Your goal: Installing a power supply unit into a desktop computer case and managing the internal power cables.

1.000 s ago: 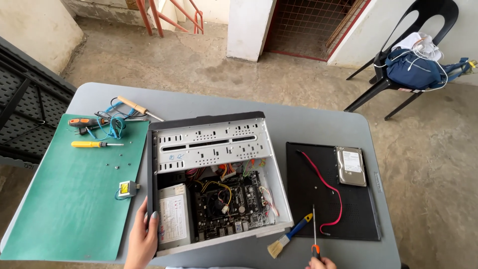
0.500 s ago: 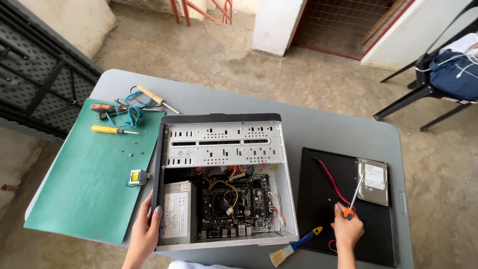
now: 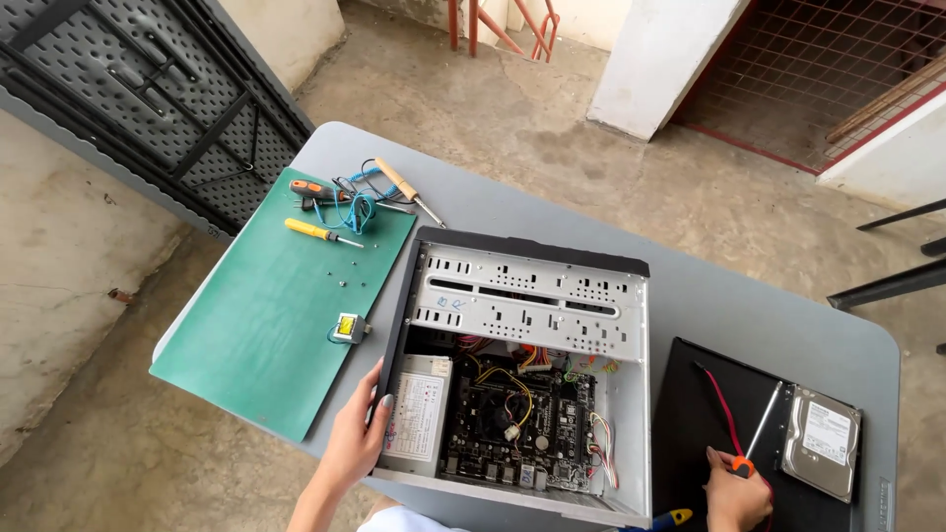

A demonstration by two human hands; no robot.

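Observation:
An open desktop computer case [image 3: 532, 296] lies on its side on a grey table [image 3: 749, 305], showing a motherboard [image 3: 517, 424] and a silver power supply [image 3: 419, 414]. My left hand [image 3: 355, 438] rests on the case's left edge beside the power supply. At the lower right, my right hand [image 3: 739, 496] grips an orange-handled screwdriver [image 3: 757, 433], its shaft pointing up toward a silver hard drive [image 3: 823, 443]. Both sit on a black panel [image 3: 690, 414] with a red cable [image 3: 724, 414].
A green mat [image 3: 266, 315] left of the case holds a yellow screwdriver [image 3: 320, 232], an orange-handled tool [image 3: 315, 189], blue wire [image 3: 360, 202], a wooden-handled tool [image 3: 406, 189] and a small yellow part [image 3: 347, 326]. A blue-handled brush [image 3: 670, 518] lies at the front edge. A folded table [image 3: 148, 108] leans left.
The view has shifted left and closer. My right hand has carried the screwdriver from the table's front edge up onto the black panel beside the hard drive. My left hand stayed on the case.

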